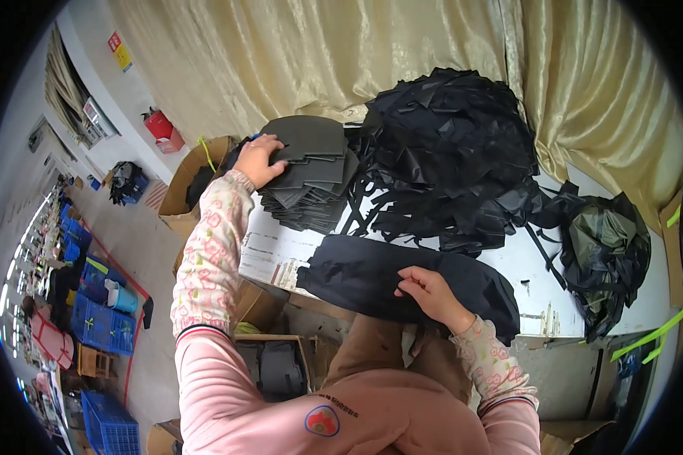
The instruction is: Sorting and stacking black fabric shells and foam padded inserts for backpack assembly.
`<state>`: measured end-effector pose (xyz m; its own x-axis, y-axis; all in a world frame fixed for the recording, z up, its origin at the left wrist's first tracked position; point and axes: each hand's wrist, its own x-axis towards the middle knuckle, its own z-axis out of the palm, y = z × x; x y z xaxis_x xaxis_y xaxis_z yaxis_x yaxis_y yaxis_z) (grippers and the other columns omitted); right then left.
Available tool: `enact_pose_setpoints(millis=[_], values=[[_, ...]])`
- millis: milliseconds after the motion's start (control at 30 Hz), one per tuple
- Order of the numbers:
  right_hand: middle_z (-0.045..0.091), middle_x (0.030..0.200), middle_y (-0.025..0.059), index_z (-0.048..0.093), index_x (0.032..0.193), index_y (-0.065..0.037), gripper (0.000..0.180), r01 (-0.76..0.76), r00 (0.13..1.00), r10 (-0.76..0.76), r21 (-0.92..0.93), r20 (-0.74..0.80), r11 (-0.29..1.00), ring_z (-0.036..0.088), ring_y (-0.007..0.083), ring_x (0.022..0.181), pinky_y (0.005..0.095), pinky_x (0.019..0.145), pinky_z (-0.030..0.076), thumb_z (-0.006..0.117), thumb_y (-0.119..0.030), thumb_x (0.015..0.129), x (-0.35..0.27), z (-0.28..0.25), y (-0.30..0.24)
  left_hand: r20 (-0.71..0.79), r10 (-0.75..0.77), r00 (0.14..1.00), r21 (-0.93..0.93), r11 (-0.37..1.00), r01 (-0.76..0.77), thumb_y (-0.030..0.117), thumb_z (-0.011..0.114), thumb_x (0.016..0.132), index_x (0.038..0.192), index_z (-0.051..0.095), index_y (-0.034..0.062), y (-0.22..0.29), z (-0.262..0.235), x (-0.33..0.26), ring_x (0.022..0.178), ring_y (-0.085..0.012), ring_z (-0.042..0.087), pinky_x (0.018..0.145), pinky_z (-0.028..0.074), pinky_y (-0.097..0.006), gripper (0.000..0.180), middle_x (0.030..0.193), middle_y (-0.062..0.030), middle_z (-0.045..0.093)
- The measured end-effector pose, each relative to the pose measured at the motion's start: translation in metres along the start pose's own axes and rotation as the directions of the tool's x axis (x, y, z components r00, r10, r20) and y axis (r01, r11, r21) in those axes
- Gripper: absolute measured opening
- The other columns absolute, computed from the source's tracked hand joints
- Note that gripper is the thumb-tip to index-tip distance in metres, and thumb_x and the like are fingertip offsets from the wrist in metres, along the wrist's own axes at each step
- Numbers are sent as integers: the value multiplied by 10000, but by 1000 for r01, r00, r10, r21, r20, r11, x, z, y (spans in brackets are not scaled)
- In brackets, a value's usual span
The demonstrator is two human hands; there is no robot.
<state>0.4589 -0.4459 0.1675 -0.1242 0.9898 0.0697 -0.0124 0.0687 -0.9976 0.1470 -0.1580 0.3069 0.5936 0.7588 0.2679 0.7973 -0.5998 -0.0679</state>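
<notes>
My left hand lies with spread fingers on the left edge of a stack of dark grey flat panels. The top panel has a rounded far edge, and the lower ones fan out unevenly toward me. My right hand is over a long black fabric piece at the table's near edge. Its fingers are loosely bent, thumb and forefinger a little apart, with nothing visible between them. Part of the fabric is hidden under that hand and wrist.
A large heap of black fabric pieces with straps fills the back of the white table. At right sits a black and olive bundle. Cardboard boxes stand left of and below the table; blue crates are on the floor.
</notes>
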Motion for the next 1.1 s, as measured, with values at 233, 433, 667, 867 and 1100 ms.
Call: enact_pose_setpoints(millis=[233,433,667,867,1100], values=[[631,812,42,559,962,29,84,195,970,-178,95,-164,976,626,92,756,214,673,473,582,-26,904,15,5,-31,-290,-156,944,-877,437,-197,-69,516,839,1172,561,17,148,-11,-64,1104,-151,542,954,416,-288,346,1189,-79,606],[611,753,15,565,913,16,50,272,936,-265,0,-231,962,594,62,680,191,631,452,596,-14,887,22,11,-48,-48,-130,990,-999,14,-46,-86,482,859,1273,510,-23,249,47,-118,1072,-148,536,958,393,-261,420,1176,-71,566],[545,1204,112,518,1211,-15,336,270,957,-266,687,-115,675,526,172,1114,285,928,454,585,-126,901,-11,-14,-32,-416,216,883,-718,518,-465,-183,433,611,1239,578,14,260,48,-114,1210,-338,520,1054,369,-424,674,1238,-197,582],[559,1216,80,466,1314,-43,486,53,963,-47,-15,266,999,556,168,1075,275,891,464,621,-72,854,-41,-74,-65,-408,353,842,-381,772,-508,-158,474,605,1221,599,36,239,34,-105,1239,-296,512,1078,330,-491,658,1236,-140,602],[649,987,-9,549,1183,-51,301,-128,958,204,336,-200,933,588,48,846,185,704,454,609,-90,890,-60,-86,-56,-216,262,941,-976,-100,-196,315,783,747,1368,414,-39,219,29,-113,1297,-268,440,1075,340,-409,804,1424,-180,415]])
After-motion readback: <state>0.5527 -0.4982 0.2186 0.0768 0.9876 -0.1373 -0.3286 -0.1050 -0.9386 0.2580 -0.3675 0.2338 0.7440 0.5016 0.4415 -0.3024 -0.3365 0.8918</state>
